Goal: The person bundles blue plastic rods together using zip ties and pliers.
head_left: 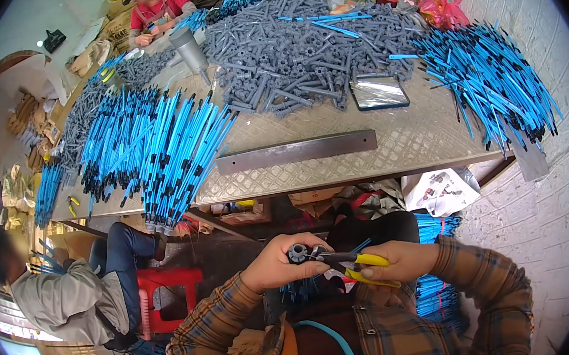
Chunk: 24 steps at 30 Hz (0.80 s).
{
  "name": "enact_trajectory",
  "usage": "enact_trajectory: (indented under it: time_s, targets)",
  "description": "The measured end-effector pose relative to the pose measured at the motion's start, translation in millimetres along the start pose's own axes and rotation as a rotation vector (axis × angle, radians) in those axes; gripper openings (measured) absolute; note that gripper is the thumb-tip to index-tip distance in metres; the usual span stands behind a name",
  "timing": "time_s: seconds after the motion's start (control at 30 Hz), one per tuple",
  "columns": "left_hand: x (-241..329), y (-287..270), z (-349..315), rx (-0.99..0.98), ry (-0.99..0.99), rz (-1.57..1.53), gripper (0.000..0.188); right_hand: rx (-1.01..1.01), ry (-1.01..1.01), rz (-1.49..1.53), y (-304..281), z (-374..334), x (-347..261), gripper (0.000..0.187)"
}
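Close to my body, my left hand (276,265) grips a grey plastic tube-like piece (298,251) between thumb and fingers, its round ribbed end facing up. Most of its length is hidden by the fingers. Wrapped around yellow-handled pliers (372,260) is my right hand (408,260). The dark jaws reach left to the grey piece, and whether they bite on it I cannot tell. Thin blue sticks show below and behind my hands, partly hidden. Across the table lies a big heap of similar grey plastic pieces (285,52).
On the patterned table (284,170) are a dark metal bar (296,152), a flat black-edged tray (379,92) and a grey cylinder (186,49). Blue stick bundles (178,154) overhang the left front edge; more blue sticks (490,86) lie right. A person sits left beside a red stool (164,287); others work opposite.
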State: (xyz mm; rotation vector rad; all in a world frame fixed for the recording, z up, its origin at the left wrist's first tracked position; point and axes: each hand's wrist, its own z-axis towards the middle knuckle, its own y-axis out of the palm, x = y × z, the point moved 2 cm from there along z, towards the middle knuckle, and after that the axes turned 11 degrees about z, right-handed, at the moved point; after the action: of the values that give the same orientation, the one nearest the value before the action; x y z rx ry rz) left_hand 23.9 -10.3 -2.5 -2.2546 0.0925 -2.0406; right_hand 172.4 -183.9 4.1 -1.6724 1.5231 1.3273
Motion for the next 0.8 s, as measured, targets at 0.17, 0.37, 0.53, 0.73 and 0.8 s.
enact_trajectory:
  time_s: [0.17,0.37,0.53,0.73,0.8]
  targets:
    - [2.2,-1.9,0.1,0.025,-0.016,0.077,0.025,0.073,0.114,-0.179,-2.6,-9.0,-26.0,0.035]
    - [2.3,0.5,4.8,0.116,-0.014,0.149,0.025,0.225,0.115,-0.425,-0.4,-4.9,-37.2,0.034]
    - [6.2,-2.8,0.3,0.245,-0.070,0.021,0.032,0.351,-0.014,-0.797,7.4,-0.1,-48.3,0.032]
    - [0.2,-13.1,-11.7,0.187,0.028,-0.056,0.044,0.263,-0.084,-0.718,-1.9,9.3,-42.7,0.029]
    - [-2.2,-15.9,-14.7,0.204,0.046,-0.028,0.045,0.227,-0.084,-0.657,-1.7,8.7,-45.0,0.028]
